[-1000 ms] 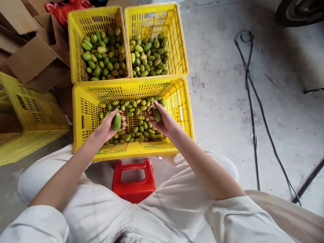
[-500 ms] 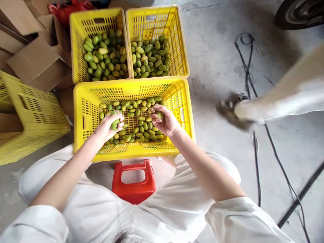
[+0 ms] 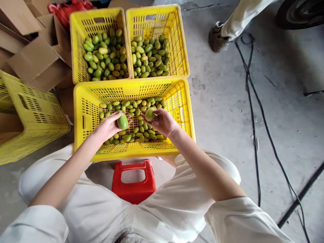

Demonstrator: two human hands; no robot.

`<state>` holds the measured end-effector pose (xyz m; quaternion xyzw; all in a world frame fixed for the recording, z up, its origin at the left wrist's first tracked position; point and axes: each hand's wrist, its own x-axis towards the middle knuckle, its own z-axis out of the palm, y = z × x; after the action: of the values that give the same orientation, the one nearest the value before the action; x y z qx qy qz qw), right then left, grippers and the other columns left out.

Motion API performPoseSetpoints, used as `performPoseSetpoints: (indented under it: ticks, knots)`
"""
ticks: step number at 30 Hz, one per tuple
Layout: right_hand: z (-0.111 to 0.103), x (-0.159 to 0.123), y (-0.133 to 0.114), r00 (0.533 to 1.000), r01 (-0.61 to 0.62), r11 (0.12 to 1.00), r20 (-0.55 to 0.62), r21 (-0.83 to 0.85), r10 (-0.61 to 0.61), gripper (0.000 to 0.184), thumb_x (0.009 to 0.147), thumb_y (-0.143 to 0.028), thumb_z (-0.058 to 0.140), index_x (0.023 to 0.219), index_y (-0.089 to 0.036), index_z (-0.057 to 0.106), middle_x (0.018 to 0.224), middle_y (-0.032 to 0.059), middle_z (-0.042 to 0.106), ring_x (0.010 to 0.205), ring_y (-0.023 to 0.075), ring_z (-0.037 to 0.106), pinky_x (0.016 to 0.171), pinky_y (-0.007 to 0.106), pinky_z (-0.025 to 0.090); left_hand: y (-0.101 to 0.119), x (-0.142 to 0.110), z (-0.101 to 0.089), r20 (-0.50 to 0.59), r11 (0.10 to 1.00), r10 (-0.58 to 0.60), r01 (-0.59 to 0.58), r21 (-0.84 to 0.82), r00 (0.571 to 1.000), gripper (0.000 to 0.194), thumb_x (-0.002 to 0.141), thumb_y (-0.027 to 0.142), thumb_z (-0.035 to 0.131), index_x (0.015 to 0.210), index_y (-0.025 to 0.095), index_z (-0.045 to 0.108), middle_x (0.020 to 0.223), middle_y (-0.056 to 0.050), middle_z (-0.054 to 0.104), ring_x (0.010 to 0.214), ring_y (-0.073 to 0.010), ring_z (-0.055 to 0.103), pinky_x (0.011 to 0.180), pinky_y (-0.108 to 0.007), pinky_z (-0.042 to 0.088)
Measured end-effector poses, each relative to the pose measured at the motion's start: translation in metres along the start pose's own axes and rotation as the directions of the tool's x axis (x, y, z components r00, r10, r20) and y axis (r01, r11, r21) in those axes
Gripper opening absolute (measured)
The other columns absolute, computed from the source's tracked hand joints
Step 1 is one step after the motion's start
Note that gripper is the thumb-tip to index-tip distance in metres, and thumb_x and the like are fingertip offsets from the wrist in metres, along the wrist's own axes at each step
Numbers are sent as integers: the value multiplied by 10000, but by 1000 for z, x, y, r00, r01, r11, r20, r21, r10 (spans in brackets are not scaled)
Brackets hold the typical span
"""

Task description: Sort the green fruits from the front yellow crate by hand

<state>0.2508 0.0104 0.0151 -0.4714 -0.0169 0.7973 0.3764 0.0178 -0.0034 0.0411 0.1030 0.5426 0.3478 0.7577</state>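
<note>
My left hand [image 3: 113, 123] holds a smooth green mango [image 3: 123, 121], its fingers curled behind the fruit. Opposite it, my right hand [image 3: 164, 121] grips a paler yellow-green mango [image 3: 150, 114] at the fingertips. Both hands are over the near yellow crate [image 3: 134, 156], with a small gap between the two fruits. Below them, many small oval green and yellowish mangoes [image 3: 141, 130] lie spread on the crate's slotted bottom. My hands hide part of these.
Two yellow crates, left [image 3: 97, 12] and right [image 3: 186, 50], hold more mangoes behind. Another yellow crate [image 3: 37, 111] and cardboard boxes [image 3: 35, 62] stand left. A red stool [image 3: 134, 195] sits between my knees. Black cables [image 3: 264, 118], a person's shoe [image 3: 217, 37] and a wheel [image 3: 301, 15] are right.
Both hands have moved inward, bringing the mangoes closer together, and my right hand has turned so its fruit shows more. The other person's leg has moved away toward the top.
</note>
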Motion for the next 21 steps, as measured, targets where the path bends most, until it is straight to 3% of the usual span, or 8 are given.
performPoseSetpoints:
  ticks: [4, 8, 11, 15, 18, 21]
  knots:
    - [0, -3, -1, 995, 97, 995, 3, -30, -97, 189, 831, -188, 788, 917, -238, 628, 832, -2, 740, 747, 146, 693, 662, 257, 639, 1, -5, 1, 112, 997, 16, -24, 73, 994, 167, 805, 202, 840, 918, 134, 738, 774, -63, 714, 649, -162, 697, 558, -242, 568]
    - [-1, -6, -4, 995, 91, 991, 41, -94, -88, 251, 743, -176, 851, 887, -211, 648, 714, -38, 647, 615, 88, 608, 560, 169, 563, 4, -5, 0, 144, 997, 20, -30, 67, 989, 257, 734, 227, 908, 895, 127, 735, 736, -37, 672, 547, -105, 619, 396, -156, 399]
    - [-1, -7, 0, 995, 88, 977, 69, -192, -76, 338, 626, -88, 882, 821, -192, 626, 706, -28, 644, 601, 87, 605, 496, 159, 508, -1, -1, -2, 110, 991, -6, -9, 135, 994, 260, 734, 232, 910, 876, 126, 719, 732, -36, 665, 503, -92, 582, 364, -153, 338]
    - [0, -8, 15, 990, 112, 897, 128, -428, -62, 477, 529, -99, 984, 835, -213, 637, 638, -68, 597, 523, 85, 548, 409, 162, 400, -13, 4, -2, -28, 971, -113, 116, 208, 993, 194, 860, 289, 795, 830, 142, 673, 712, -59, 671, 510, -140, 610, 385, -195, 387]
    - [2, -7, 22, 987, 142, 868, 132, -476, -89, 414, 609, -220, 994, 823, -216, 640, 635, -74, 574, 521, 75, 528, 416, 158, 383, -16, 6, 1, -89, 971, -211, 219, 99, 973, 151, 950, 265, 609, 865, 152, 660, 748, -92, 697, 567, -206, 666, 443, -277, 496]
    - [4, -4, 19, 997, 72, 935, 53, -346, -57, 239, 824, -330, 842, 854, -224, 629, 682, -47, 604, 588, 107, 589, 468, 183, 466, -12, 6, 3, -130, 988, -157, 154, -35, 979, 128, 948, 164, 537, 925, 148, 661, 850, -111, 737, 734, -237, 740, 599, -335, 604]
